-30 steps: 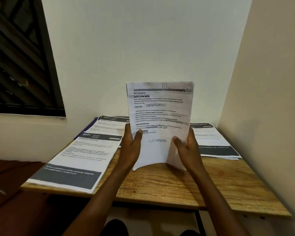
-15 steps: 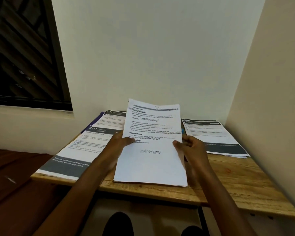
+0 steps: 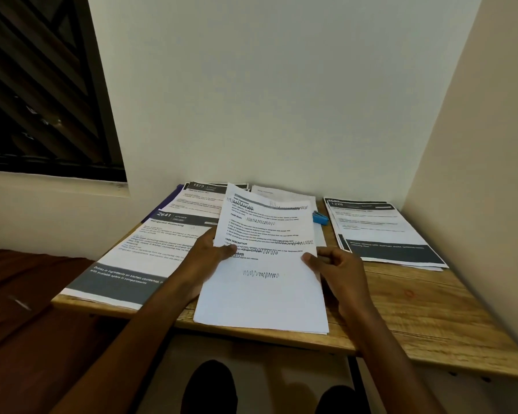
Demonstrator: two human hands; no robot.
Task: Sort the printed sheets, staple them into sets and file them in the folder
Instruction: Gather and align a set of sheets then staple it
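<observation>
A: What is lying nearest on the wooden tabletop [image 3: 416, 312]?

B: A stack of white printed sheets [image 3: 263, 279] is lying at the middle of the near edge, its bottom corners hanging slightly over that edge. Pen scribbles are covering several lines of the top page.

A: And the hands?

B: Both are holding that stack at mid-height. The left hand [image 3: 205, 258] is gripping the left edge, thumb lying across the top page, fingers tucked out of sight beneath. The right hand [image 3: 334, 265] is pinching the right edge, thumb on the page and the other fingers curled beside it.

A: What is sitting to the left?

B: A pile of printed pages headed 2641 [image 3: 138, 258] is running along the left edge, reaching the near-left corner, its dark footer band facing the person. The left forearm is crossing over its right side.

A: Farther back?

B: A sheet headed 1573 [image 3: 199, 194] is lying at the far-left corner, with a purple folder [image 3: 165, 204] showing under it along the left edge. More white sheets [image 3: 284, 195] are lying at the far edge behind the held stack. A small blue stapler [image 3: 320, 218] is resting just beside the stack's upper right corner.

A: And on the right?

B: A pile headed 1228 [image 3: 380, 231] is occupying the far-right corner, well apart from the hands.
</observation>
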